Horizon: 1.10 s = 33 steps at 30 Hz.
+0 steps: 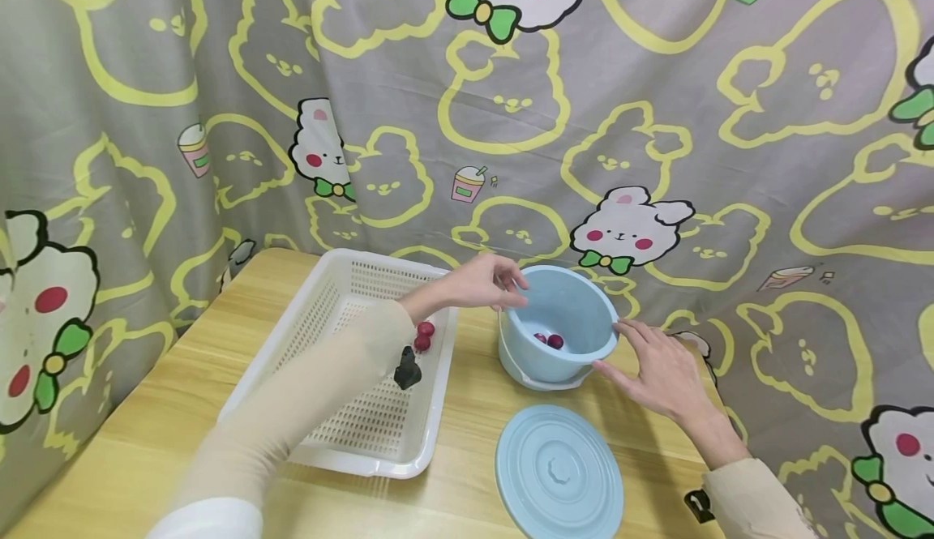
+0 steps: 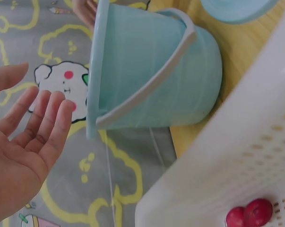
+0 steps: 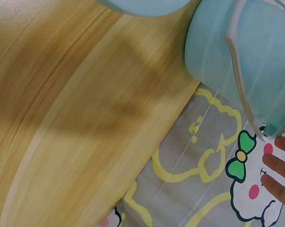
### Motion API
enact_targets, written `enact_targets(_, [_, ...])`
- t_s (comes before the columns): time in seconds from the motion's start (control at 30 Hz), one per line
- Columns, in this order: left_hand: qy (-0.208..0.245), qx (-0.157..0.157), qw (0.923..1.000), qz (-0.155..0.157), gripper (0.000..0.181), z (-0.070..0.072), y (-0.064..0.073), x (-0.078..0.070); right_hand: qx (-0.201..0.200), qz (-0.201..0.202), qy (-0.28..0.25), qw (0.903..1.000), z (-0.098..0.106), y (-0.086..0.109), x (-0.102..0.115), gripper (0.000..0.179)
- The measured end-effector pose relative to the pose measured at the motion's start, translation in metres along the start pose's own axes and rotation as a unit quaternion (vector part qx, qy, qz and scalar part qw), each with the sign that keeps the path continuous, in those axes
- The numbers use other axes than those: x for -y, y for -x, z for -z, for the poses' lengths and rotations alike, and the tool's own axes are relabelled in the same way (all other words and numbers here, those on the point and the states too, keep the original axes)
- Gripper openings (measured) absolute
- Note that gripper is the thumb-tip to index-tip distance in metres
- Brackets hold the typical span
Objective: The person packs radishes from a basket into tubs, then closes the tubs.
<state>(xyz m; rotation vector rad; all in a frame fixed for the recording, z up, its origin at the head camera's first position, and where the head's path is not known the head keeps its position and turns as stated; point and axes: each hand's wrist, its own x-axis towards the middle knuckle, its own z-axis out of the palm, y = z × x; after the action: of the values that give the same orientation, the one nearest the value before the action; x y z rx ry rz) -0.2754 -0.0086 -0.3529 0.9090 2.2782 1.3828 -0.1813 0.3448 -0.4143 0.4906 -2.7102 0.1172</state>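
Observation:
A light blue bucket stands upright with two dark red round fruits, plum-like, on its bottom. My left hand is over the bucket's left rim, holding nothing; in the left wrist view its fingers are spread loosely apart from the wall. My right hand is at the right rim, fingertips and thumb against or very near it; only its fingers show in the right wrist view. More red fruits lie in the white plastic basket, partly hidden by my left arm.
A round light blue lid lies on the wooden table in front of the bucket. The bucket's handle hangs down. A patterned curtain closes off the back and sides. A small black object lies near my right sleeve.

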Motion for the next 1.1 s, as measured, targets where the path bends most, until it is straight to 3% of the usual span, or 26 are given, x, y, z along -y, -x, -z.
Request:
enact_targets(0.33, [0.019, -0.028, 0.9994, 0.011, 0.031, 0.023, 0.025, 0.019, -0.010, 0.011, 0.002, 0.9999, 0.001, -0.001, 0.000, 0.074])
enact_targets(0.53, [-0.003, -0.064, 0.9974, 0.033, 0.029, 0.037, 0.039, 0.034, -0.003, 0.007, 0.001, 1.0000, 0.000, -0.001, 0.000, 0.076])
enact_targets(0.83, [0.026, -0.115, 0.9893, 0.086, 0.038, 0.055, 0.059, 0.060, 0.001, 0.005, -0.001, 1.0000, 0.000, -0.001, 0.000, 0.076])
enact_targets(1.1, [0.042, -0.160, 0.9815, 0.097, 0.037, 0.072, 0.072, 0.089, 0.006, -0.002, -0.003, 1.0000, 0.001, -0.001, 0.002, 0.076])
